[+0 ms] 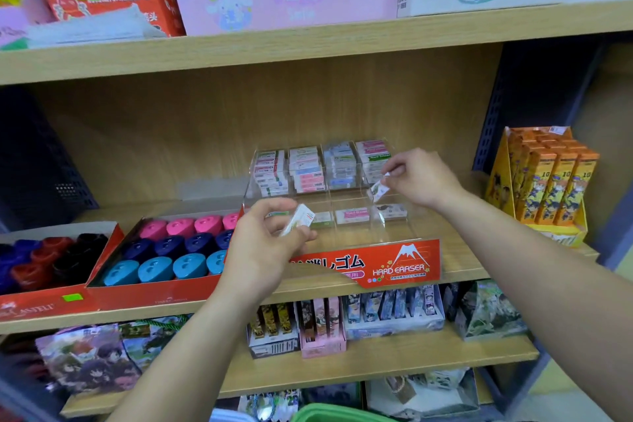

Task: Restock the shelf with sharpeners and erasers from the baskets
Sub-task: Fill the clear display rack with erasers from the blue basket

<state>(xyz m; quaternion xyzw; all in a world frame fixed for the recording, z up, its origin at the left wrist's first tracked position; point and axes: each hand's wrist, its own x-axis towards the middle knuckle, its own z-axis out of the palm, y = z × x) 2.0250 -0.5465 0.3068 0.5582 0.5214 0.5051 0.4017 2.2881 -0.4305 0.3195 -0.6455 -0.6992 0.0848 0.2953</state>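
A clear acrylic eraser display [404, 259] with a red "Hard Eraser" front stands on the middle shelf. Its back compartments hold stacked wrapped erasers [305, 168]; the front compartments hold single erasers [352, 215]. My left hand [263, 243] grips a white wrapped eraser [298, 218] just above the display's front left. My right hand [419, 176] pinches a small wrapped eraser [377, 189] over the right-hand compartments. Left of the display, a red tray [154, 295] holds pink, navy and blue sharpeners [156, 269].
A second red tray [30, 305] with dark and red sharpeners sits at far left. An orange pencil box display [548, 188] stands at right. Boxes line the upper shelf [274, 48]. Card packs fill the lower shelves. A green basket rim [329, 413] shows at the bottom.
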